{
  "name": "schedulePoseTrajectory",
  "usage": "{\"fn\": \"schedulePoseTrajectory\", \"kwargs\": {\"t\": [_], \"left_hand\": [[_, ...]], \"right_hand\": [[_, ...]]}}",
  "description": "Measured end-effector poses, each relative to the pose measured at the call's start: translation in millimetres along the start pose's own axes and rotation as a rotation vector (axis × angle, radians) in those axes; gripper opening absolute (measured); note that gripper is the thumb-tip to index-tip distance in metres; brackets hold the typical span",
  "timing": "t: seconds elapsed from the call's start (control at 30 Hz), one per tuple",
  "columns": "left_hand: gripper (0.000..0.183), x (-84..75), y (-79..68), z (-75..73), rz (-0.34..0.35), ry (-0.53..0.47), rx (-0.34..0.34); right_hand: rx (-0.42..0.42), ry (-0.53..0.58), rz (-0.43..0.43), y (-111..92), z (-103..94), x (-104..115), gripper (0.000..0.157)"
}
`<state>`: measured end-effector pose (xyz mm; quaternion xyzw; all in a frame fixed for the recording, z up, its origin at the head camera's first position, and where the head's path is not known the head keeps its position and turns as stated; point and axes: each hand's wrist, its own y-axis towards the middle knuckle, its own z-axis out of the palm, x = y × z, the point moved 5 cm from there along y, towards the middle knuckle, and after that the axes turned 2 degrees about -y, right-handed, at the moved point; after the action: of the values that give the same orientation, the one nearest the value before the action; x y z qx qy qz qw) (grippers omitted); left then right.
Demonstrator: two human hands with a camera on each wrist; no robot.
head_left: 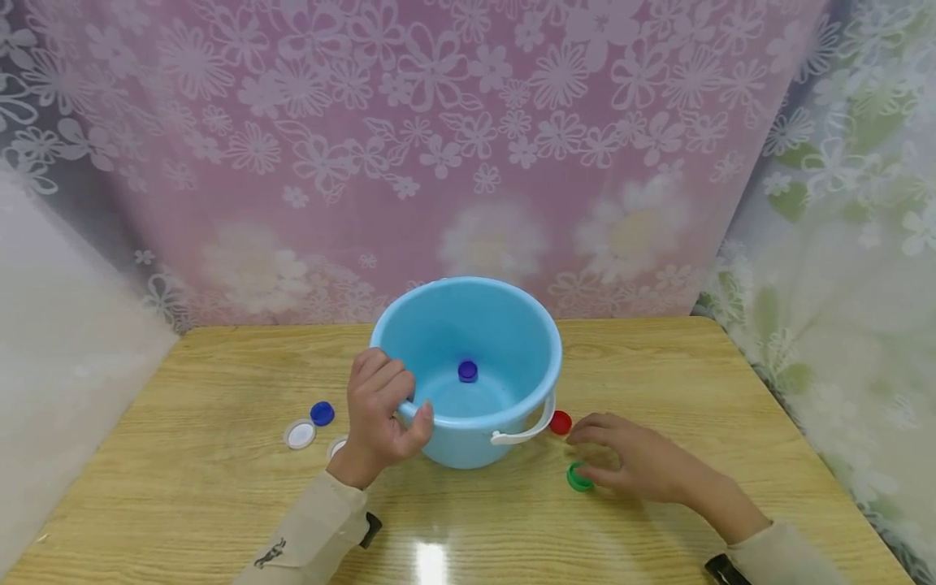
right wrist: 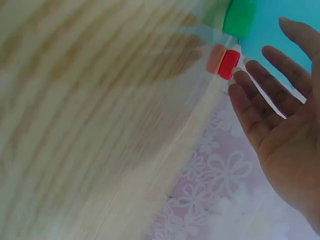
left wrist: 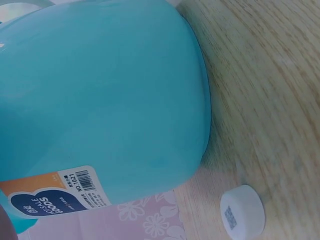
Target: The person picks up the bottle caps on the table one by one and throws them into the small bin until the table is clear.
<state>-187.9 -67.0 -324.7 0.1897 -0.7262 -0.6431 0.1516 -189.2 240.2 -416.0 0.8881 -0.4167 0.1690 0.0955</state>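
A light blue bucket (head_left: 462, 313) is standing near the middle of a wood-grain table (head_left: 183, 496), its mouth facing up. A purple cap (head_left: 467, 372) is lying inside on the bottom. The person's left hand (head_left: 382, 410) is holding the bucket at the near left of its rim; that grip is curled firmly, pinching the rim between the fingers and thumb. A white handle (head_left: 528, 432) is hanging down along the bucket's right side.

The right hand (head_left: 636, 457) is reaching in low over the table, to the right of the bucket. Its grip is spread, with the fingers extending apart and holding nothing. The fingertips are pointing toward a red cap (head_left: 561, 422), which is lying just beside the bucket. A green cap (head_left: 578, 478) is resting nearer the person, beside the thumb; whether the thumb is touching it, you cannot tell.

On the left side of the table, a blue cap (head_left: 322, 413) is lying next to a white cap with a clear rim (head_left: 300, 434). A second white cap (head_left: 336, 447) is showing partly from behind the left wrist.

A printed sticker (left wrist: 55, 195) is clinging to the bucket's outer wall. Beige sleeves (head_left: 314, 512) are covering both forearms. Behind the table, a pink curtain (head_left: 468, 162) with white flowers is hanging.
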Motion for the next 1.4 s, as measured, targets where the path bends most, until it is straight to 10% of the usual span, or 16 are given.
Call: {"fn": "schedulePoseTrajectory", "kwargs": {"t": [0.9, 1.4], "left_hand": [[0.036, 3.3, -6.1, 0.1, -0.016, 0.009, 0.019], [0.035, 3.8, -5.6, -0.1, -0.023, 0.017, 0.025]], "right_hand": [[0.006, 0.038, -0.099, -5.9, 14.7, 5.7, 0.026], [0.026, 0.052, -0.014, -4.8, 4.1, 7.3, 0.032]]}}
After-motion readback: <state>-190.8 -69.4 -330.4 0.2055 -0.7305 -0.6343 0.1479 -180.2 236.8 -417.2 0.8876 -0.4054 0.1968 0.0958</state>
